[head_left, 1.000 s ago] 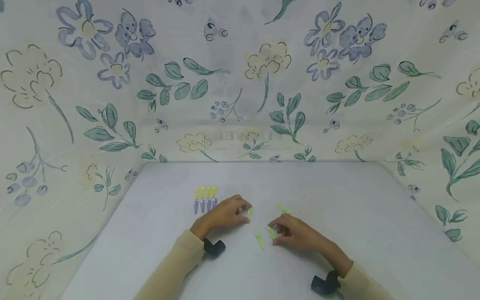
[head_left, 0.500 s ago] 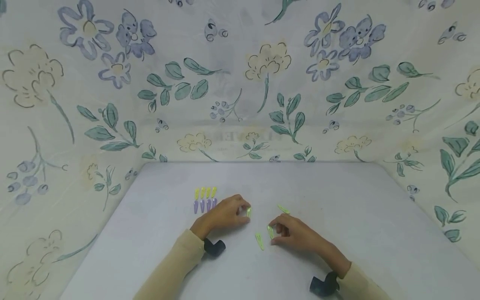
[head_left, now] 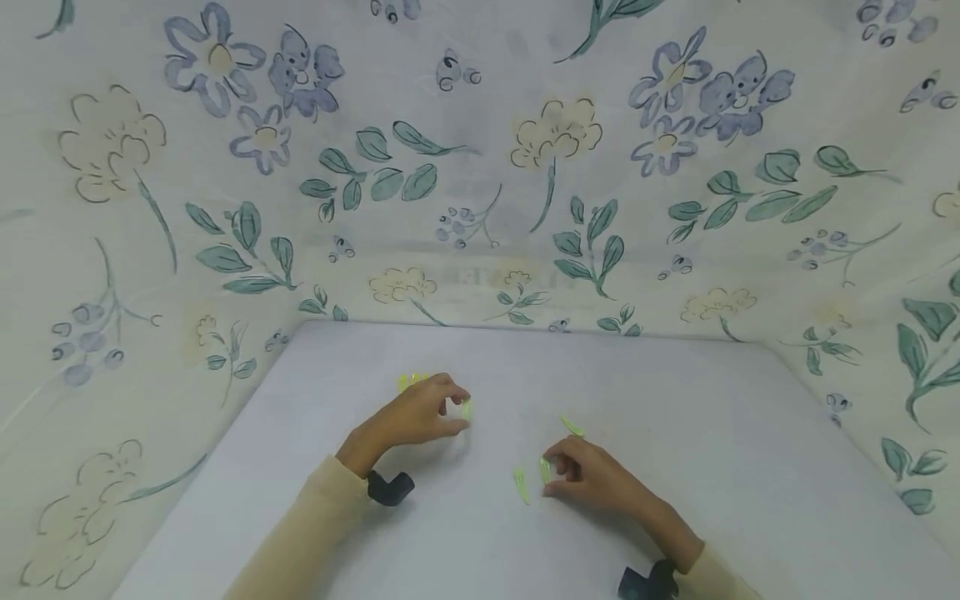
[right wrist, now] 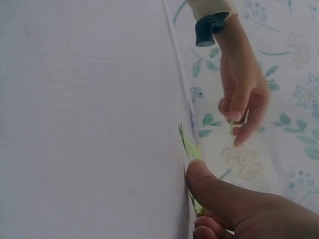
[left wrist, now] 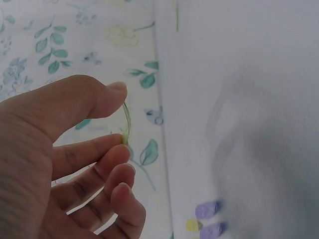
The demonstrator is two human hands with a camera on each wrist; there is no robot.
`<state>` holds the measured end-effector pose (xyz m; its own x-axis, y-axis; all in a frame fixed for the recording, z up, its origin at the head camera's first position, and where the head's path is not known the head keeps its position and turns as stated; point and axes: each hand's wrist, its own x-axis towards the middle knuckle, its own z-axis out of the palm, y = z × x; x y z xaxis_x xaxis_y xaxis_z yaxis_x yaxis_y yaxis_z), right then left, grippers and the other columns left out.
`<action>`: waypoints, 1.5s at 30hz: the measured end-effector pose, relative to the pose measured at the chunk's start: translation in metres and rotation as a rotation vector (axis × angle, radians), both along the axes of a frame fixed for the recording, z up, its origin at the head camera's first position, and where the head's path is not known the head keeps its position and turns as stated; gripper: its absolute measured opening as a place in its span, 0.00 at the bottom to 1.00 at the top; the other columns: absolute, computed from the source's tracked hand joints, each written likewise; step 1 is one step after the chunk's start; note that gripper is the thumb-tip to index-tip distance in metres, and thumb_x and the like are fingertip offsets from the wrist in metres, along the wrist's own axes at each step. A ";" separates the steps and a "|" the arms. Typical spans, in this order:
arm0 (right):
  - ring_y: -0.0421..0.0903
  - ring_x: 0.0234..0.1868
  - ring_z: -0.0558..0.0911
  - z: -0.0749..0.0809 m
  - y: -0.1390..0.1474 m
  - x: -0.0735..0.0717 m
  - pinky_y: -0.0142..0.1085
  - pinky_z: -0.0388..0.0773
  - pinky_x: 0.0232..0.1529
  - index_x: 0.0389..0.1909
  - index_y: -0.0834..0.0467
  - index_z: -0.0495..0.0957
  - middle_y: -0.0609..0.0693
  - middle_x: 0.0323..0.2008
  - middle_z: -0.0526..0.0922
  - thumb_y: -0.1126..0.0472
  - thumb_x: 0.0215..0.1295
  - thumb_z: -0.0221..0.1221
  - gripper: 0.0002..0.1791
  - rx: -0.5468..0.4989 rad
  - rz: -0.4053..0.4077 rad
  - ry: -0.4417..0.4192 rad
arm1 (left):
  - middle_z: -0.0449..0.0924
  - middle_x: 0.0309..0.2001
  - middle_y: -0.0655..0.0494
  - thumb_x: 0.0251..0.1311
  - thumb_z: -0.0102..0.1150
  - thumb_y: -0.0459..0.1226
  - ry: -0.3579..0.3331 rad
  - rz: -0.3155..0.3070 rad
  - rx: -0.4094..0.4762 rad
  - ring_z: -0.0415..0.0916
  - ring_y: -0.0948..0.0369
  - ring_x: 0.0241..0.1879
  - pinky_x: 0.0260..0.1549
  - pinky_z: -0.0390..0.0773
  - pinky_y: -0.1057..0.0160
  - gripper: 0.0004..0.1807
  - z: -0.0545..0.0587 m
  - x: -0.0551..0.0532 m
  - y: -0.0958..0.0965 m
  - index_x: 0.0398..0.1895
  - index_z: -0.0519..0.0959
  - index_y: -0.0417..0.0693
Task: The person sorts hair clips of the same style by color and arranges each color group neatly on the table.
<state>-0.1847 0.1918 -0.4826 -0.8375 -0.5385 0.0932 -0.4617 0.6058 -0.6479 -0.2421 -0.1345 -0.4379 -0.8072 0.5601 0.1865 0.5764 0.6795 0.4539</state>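
Observation:
My left hand [head_left: 412, 414] pinches a light green snap hair clip [head_left: 467, 408] by its ends between thumb and fingertip. In the left wrist view this hair clip [left wrist: 126, 122] is seen edge-on, up off the table. On the right, my right hand [head_left: 596, 477] has thumb and finger at the two ends of a second green hair clip [head_left: 546, 471], low at the table. A third green hair clip [head_left: 521, 487] lies just left of it, and another green hair clip [head_left: 572, 426] lies beyond the right hand.
Yellow hair clips [head_left: 405, 382] stand in a row behind the left hand, partly covered by it. Purple hair clips [left wrist: 209, 209] show beside them in the left wrist view. The white table [head_left: 712, 417] meets a flower-printed cloth [head_left: 480, 208] at its far edge.
My left hand has lifted its green hair clip and moved left, now covering the purple clips in the head view. The right hand stays nearly in place. The head view has shifted slightly.

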 end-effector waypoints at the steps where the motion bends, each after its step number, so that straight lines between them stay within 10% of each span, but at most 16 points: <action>1: 0.33 0.34 0.72 0.000 0.000 0.000 0.28 0.74 0.36 0.51 0.57 0.78 0.42 0.35 0.75 0.50 0.56 0.71 0.25 -0.001 -0.003 -0.003 | 0.79 0.42 0.56 0.57 0.70 0.43 0.001 0.013 -0.009 0.74 0.65 0.35 0.34 0.76 0.70 0.20 0.001 0.002 -0.006 0.52 0.83 0.46; 10: 0.33 0.33 0.72 0.001 0.001 0.000 0.28 0.74 0.35 0.51 0.58 0.78 0.42 0.35 0.75 0.49 0.57 0.70 0.25 -0.005 -0.002 0.002 | 0.78 0.40 0.56 0.56 0.71 0.43 -0.022 0.141 -0.049 0.72 0.65 0.35 0.32 0.75 0.70 0.21 0.006 0.020 -0.055 0.52 0.83 0.46; 20: 0.32 0.33 0.72 -0.003 -0.001 0.000 0.27 0.74 0.35 0.51 0.58 0.77 0.42 0.35 0.75 0.48 0.57 0.70 0.26 -0.008 -0.001 -0.014 | 0.75 0.39 0.64 0.55 0.73 0.44 -0.045 0.211 -0.103 0.70 0.67 0.30 0.28 0.74 0.72 0.21 -0.016 0.036 -0.085 0.52 0.83 0.50; 45: 0.32 0.33 0.72 0.000 0.001 0.004 0.27 0.75 0.35 0.53 0.58 0.77 0.42 0.35 0.76 0.49 0.56 0.70 0.27 -0.016 0.013 0.037 | 0.76 0.42 0.63 0.55 0.72 0.41 -0.090 0.285 0.026 0.69 0.66 0.32 0.29 0.71 0.69 0.23 -0.041 0.044 -0.095 0.56 0.81 0.52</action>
